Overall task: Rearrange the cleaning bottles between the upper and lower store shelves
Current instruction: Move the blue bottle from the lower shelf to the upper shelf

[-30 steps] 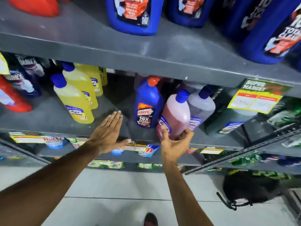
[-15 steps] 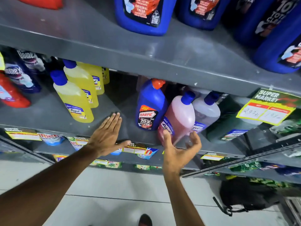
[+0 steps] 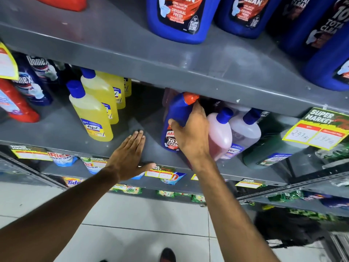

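"ORIGINAL FRESH" on upper blue jug [image 3: 181, 17]; "Domex" on dark bottle [image 3: 38, 67]; "SUPER MARKET" on price tag [image 3: 319, 127].

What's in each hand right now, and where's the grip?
The right hand grips the blue Harpic bottle around its upper body, below the orange cap. The left hand holds nothing; it lies flat on the shelf.

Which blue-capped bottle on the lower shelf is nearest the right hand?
The pink bottle, right beside the right hand that grips the orange-capped blue bottle. The pale bottle sits further right; the yellow bottles stand far left.
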Action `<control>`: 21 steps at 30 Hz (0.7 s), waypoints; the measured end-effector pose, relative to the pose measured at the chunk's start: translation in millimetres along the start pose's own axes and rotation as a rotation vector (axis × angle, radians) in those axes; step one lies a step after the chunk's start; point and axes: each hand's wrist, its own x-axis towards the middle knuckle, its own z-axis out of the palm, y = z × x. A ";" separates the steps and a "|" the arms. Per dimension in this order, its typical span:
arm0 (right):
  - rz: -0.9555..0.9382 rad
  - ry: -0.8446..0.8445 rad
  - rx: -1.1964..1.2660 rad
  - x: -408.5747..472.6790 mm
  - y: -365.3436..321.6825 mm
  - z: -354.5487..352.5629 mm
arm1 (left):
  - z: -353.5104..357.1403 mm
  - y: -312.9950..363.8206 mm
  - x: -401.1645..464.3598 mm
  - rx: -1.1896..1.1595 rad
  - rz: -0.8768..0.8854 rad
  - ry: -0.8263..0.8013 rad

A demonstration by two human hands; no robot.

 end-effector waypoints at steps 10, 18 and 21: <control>-0.123 -0.010 -0.076 6.0 15.2 5.9 | -1.3 -0.9 -0.6 0.029 0.004 -0.039; -0.155 0.009 -0.023 -52.3 11.7 -20.3 | -80.2 20.5 -69.2 0.069 0.130 0.109; -0.189 -0.011 -0.028 -73.1 -7.5 -48.9 | -133.9 34.8 -98.2 0.123 0.137 0.174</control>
